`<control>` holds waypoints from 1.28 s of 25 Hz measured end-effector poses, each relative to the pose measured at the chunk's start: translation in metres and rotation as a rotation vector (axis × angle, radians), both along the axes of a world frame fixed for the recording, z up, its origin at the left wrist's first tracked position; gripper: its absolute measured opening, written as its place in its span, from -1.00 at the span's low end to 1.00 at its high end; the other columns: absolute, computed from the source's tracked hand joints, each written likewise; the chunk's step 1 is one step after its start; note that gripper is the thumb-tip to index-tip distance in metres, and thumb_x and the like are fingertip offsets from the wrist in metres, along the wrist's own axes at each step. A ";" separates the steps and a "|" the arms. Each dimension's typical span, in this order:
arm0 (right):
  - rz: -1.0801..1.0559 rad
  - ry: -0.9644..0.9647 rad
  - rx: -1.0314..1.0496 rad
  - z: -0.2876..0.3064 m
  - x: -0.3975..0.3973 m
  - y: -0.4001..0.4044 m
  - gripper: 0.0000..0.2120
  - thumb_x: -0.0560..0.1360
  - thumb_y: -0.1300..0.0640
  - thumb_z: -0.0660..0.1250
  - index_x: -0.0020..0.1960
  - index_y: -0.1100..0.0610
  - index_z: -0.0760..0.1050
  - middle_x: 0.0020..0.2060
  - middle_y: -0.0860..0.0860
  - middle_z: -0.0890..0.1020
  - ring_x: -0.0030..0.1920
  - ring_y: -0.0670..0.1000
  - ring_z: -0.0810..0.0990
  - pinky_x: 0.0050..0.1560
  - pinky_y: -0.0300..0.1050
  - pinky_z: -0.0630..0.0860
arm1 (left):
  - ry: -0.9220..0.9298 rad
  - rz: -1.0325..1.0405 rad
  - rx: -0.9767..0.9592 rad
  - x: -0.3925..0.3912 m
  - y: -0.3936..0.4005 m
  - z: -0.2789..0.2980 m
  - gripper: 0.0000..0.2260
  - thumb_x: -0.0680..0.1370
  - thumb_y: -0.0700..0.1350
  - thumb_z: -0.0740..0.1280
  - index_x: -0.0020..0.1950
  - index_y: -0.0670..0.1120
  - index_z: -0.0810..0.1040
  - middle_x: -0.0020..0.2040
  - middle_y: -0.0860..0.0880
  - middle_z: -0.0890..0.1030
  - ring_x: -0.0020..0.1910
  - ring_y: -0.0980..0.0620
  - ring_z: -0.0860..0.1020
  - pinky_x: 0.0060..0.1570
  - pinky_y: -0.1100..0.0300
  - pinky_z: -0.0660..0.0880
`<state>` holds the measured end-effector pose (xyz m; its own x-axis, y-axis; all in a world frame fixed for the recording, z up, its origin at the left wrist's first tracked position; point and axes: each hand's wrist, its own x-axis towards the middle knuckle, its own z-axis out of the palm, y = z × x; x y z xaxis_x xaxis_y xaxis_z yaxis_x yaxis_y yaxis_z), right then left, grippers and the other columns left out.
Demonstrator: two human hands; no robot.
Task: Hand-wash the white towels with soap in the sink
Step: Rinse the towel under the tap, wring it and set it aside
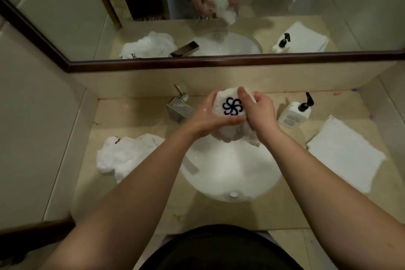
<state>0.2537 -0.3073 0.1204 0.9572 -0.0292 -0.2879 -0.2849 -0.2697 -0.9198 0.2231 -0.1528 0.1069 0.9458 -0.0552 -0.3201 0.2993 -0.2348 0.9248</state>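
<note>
A white towel (pixel 228 116) with a dark blue pinwheel emblem is bunched up above the back of the white sink bowl (pixel 232 173). My left hand (pixel 208 118) grips it from the left and below. My right hand (pixel 260 112) grips it from the right, fingers curled over its top edge. Part of the towel hangs down toward the bowl. A crumpled wet white towel (pixel 125 153) lies on the counter left of the sink. A folded white towel (pixel 346 155) lies flat on the counter at the right. A white soap pump bottle (pixel 295 113) with a black pump stands behind that folded towel.
A square chrome faucet (pixel 179 108) stands at the back left of the sink, close to my left hand. The beige stone counter (pixel 135 120) runs wall to wall. A dark-framed mirror (pixel 197 17) on the back wall reflects the hands and towels.
</note>
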 end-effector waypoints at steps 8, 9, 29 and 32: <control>0.085 0.031 0.064 0.015 -0.028 0.028 -0.54 0.61 -0.15 0.23 -0.02 0.26 0.59 -0.16 0.10 0.68 -0.16 0.03 0.63 -0.07 -0.15 0.55 | 0.079 0.427 -0.512 -0.009 0.043 -0.008 -0.25 0.29 0.22 0.55 0.40 -0.06 0.49 0.23 -0.06 0.65 0.16 -0.05 0.64 0.11 -0.03 0.61; 0.052 -0.010 0.061 0.016 -0.032 0.034 -0.55 0.61 -0.13 0.25 -0.09 0.29 0.52 -0.24 0.13 0.58 -0.22 0.05 0.54 -0.12 -0.12 0.47 | 0.085 0.428 -0.501 -0.010 0.048 -0.008 -0.32 0.37 0.21 0.52 0.40 -0.07 0.49 0.24 -0.06 0.64 0.17 -0.04 0.63 0.15 -0.02 0.59; 0.011 -0.120 0.068 0.026 -0.055 0.006 -0.65 0.62 -0.10 0.25 0.35 -0.01 0.46 0.17 -0.10 0.60 0.20 -0.08 0.54 0.18 -0.29 0.46 | 0.047 0.368 -0.612 -0.003 0.018 0.042 -0.25 0.43 0.43 0.24 0.36 -0.13 0.53 0.23 -0.16 0.64 0.23 -0.14 0.61 0.29 -0.16 0.50; 0.020 -0.133 0.110 0.036 -0.048 -0.001 -0.66 0.65 -0.15 0.13 0.29 -0.04 0.51 0.22 -0.16 0.53 0.22 -0.20 0.49 0.28 -0.23 0.38 | 0.039 0.353 -0.562 0.003 0.001 0.054 -0.29 0.48 0.42 0.20 0.34 -0.12 0.54 0.19 -0.16 0.66 0.20 -0.15 0.62 0.28 -0.17 0.51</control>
